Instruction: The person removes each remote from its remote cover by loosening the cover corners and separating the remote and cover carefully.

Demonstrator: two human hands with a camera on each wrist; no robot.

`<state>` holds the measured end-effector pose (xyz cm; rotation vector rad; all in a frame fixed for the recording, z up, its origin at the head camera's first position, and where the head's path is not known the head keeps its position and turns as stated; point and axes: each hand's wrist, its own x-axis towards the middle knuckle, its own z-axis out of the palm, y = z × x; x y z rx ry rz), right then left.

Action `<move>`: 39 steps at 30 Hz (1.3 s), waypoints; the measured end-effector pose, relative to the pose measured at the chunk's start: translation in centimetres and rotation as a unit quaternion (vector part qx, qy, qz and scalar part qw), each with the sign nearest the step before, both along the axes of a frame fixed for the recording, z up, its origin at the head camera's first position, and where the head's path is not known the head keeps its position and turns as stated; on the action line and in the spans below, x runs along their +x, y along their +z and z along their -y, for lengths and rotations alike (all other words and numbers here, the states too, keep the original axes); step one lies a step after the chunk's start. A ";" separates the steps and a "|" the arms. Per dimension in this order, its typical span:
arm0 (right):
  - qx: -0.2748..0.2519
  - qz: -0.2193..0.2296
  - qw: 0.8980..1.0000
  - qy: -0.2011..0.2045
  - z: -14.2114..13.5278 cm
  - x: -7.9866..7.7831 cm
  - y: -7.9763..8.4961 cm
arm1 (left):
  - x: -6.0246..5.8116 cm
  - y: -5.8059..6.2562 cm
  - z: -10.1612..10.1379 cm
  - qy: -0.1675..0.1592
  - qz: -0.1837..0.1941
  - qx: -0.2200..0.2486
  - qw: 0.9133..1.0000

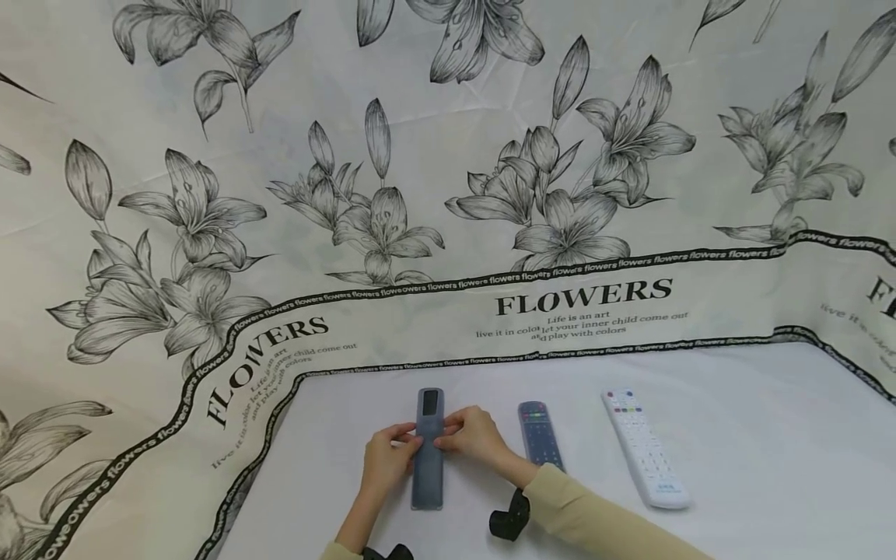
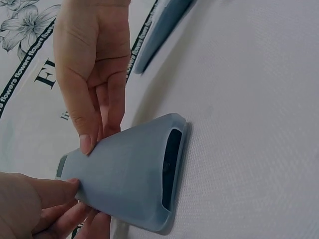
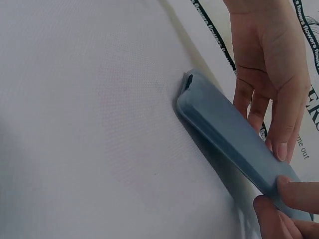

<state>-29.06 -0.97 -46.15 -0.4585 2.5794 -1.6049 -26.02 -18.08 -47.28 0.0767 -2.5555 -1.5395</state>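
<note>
A slim remote control in a blue-grey cover (image 1: 428,474) is held near its middle, its dark window at the far end. My left hand (image 1: 387,460) pinches its left edge between thumb and fingers. The right hand (image 1: 481,437) grips the opposite edge the same way. In the left wrist view, a dark slot shows in the near end of the cover (image 2: 124,169), with the left hand (image 2: 30,204) at lower left and the right hand (image 2: 94,64) above. The right wrist view shows that end of the cover (image 3: 219,114) raised off the cloth.
A dark blue remote (image 1: 541,435) lies right of the hands, partly behind the right forearm. Farther right is a white remote (image 1: 645,451). Black wrist mounts (image 1: 509,515) sit at the wrists. Flower-printed fabric (image 1: 420,194) rises behind the white tabletop (image 1: 756,467).
</note>
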 end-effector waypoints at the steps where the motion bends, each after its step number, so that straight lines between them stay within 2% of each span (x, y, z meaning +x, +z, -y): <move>1: 0.002 0.001 1.000 -0.001 0.1 0.0 0.0 | 0.0 -0.1 0.1 -0.002 -0.001 -0.001 1.000; 6: 0.001 0.007 1.000 -0.005 0.1 0.1 -0.2 | 0.2 -0.3 0.3 -0.019 0.007 0.000 1.000; 17: 0.014 -0.001 1.000 -0.002 0.6 0.4 -0.6 | 0.6 -0.7 0.9 -0.031 0.015 0.002 0.999; 29: 0.044 0.002 0.999 0.000 0.7 0.5 -0.5 | 0.7 -0.8 1.0 -0.043 0.010 -0.032 0.999; 31: 0.055 -0.005 0.998 0.003 0.5 0.4 -0.4 | 0.6 -0.6 0.9 -0.038 0.016 -0.032 0.999; 35: 0.047 0.018 0.998 0.021 0.1 0.0 -0.3 | 0.5 0.0 1.2 -0.019 0.027 -0.028 0.999; 39: 0.036 0.044 0.998 0.030 -0.5 -0.4 -0.1 | -0.2 0.7 1.7 -0.010 0.018 -0.026 0.999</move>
